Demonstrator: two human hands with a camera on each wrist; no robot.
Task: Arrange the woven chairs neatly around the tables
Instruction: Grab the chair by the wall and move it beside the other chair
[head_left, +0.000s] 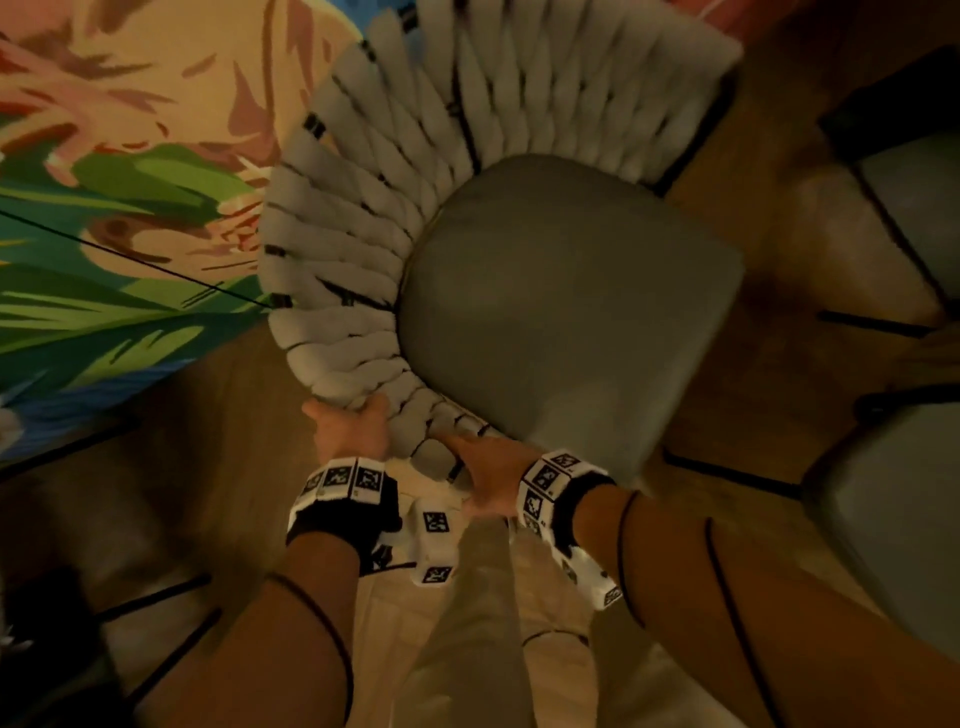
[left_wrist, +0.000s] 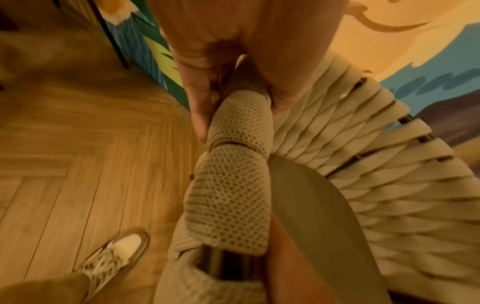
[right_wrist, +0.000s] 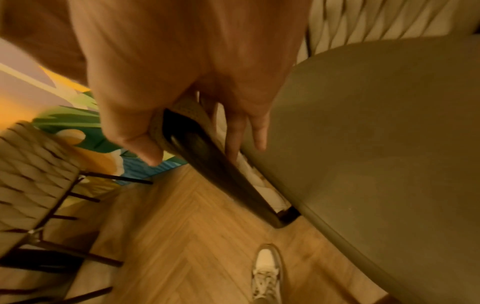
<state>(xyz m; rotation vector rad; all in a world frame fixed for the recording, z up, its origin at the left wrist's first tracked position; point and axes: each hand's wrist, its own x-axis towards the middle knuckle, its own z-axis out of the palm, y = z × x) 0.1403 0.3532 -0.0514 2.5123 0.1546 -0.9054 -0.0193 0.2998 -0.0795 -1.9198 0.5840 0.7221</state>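
Nearest the body, at the near end of the chair's curved back rail: left hand (head_left: 358, 434) and right hand (head_left: 491, 480), set close side by side. Left fingers (left_wrist: 201, 115) wrapped round the mesh-covered rail end, clamped; right fingers (right_wrist: 233, 135) curled under the dark bare frame bar (right_wrist: 221, 170), thumb on the outer side, likewise clamped.

Just beyond the hands: woven chair (head_left: 395, 218), seen from above, grey seat cushion (head_left: 566, 312) lying ahead and to the right of both grips, woven back sweeping in an arc from the hands round to the far side. Whether lifted or dragged, cannot tell; picture blurred.

Underneath: herringbone wood floor (left_wrist: 78, 144), one shoe (right_wrist: 267, 273) near the chair's front edge.

To the right, close by: two further grey seats (head_left: 904, 208) on dark legs. No tabletop clearly in view.

Farthest left: painted mural wall (head_left: 104, 182).

Judgement: chair pivots about the gripped rail end; seat mass off to the right, so right hand better placed to steer.
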